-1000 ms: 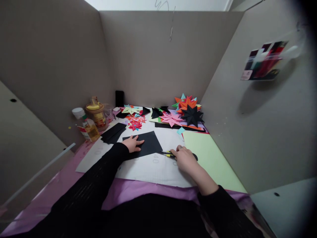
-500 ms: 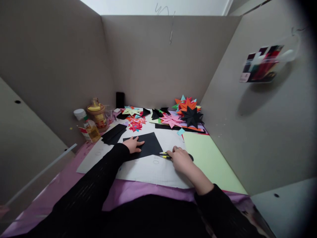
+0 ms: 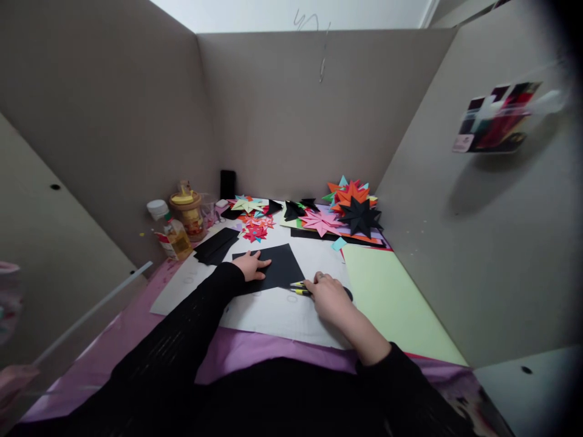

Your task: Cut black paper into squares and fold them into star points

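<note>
A black sheet of paper (image 3: 285, 264) lies on a large white sheet (image 3: 255, 312) in front of me. My left hand (image 3: 250, 266) rests on its left part with the fingers spread. At the sheet's lower right corner are scissors (image 3: 299, 291) with black and yellow parts, and my right hand (image 3: 328, 295) is wrapped round them. Their tips touch or lie just over the lower edge of the black paper; the exact contact is too small to tell. Cut black pieces (image 3: 217, 246) lie left of the sheet.
Folded paper stars (image 3: 359, 215) are piled at the back right, smaller ones (image 3: 255, 232) at the back middle. A glue bottle (image 3: 175, 237) and a jar (image 3: 190, 215) stand at the left. Pale green paper (image 3: 398, 297) lies right. Grey panels (image 3: 319, 121) enclose the table.
The whole view has shifted slightly, with things appearing further right. My right hand and the scissors have moved a little left relative to the black paper. My left hand stays on it.
</note>
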`<state>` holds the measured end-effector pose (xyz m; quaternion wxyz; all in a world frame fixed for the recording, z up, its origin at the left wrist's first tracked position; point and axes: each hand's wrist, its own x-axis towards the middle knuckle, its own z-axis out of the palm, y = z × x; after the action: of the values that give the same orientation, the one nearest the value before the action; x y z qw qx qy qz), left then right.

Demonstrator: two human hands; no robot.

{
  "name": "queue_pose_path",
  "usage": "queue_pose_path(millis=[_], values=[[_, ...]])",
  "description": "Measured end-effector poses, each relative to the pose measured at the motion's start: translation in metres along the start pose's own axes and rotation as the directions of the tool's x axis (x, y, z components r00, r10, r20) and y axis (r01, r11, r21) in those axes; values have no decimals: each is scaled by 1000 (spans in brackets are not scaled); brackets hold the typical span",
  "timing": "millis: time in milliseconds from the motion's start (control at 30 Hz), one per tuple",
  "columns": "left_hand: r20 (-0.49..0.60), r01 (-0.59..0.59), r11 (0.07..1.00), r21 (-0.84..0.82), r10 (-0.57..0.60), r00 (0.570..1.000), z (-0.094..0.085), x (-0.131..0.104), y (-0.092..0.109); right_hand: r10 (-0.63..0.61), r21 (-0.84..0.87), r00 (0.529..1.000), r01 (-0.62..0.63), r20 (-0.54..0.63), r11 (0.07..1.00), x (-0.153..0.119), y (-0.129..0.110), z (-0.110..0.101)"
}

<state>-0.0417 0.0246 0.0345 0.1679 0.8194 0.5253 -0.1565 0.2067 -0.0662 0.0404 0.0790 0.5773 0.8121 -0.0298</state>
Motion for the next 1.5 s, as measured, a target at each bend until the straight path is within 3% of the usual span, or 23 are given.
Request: queue_pose_path(millis=[1000, 1333, 1400, 1500], values=[[-12, -13, 1000, 3, 13, 1000, 4, 2, -3, -78, 24, 997, 79, -23, 997, -1, -31, -3], [-11, -2, 1000, -14, 1, 1000, 6, 2, -4, -219, 72, 976, 219, -11, 973, -14, -39, -2], [-11, 3, 1000, -21, -3, 1000, 5, 1, -3, -181, 102, 983, 182, -15, 978, -14, -27, -2], [-14, 2, 999, -34, -2, 1000, 5, 0, -2, 33, 127, 998, -26, -55, 992, -15, 4, 1]])
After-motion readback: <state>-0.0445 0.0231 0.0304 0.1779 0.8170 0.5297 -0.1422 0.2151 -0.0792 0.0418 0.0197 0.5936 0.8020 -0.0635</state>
